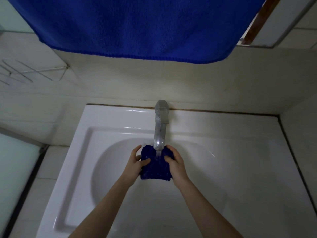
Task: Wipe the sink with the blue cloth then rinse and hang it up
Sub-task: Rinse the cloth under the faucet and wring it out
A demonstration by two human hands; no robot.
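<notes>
A dark, wet blue cloth is bunched over the bowl of the white sink. It sits right under the spout of the metal tap, and a stream of water runs onto its top. My left hand grips the cloth's left side. My right hand grips its right side. Both forearms reach in from the bottom of the view.
A large blue towel hangs across the top of the view, above the tap. A wire rack is fixed to the tiled wall at the left. A tiled wall closes the sink's right side.
</notes>
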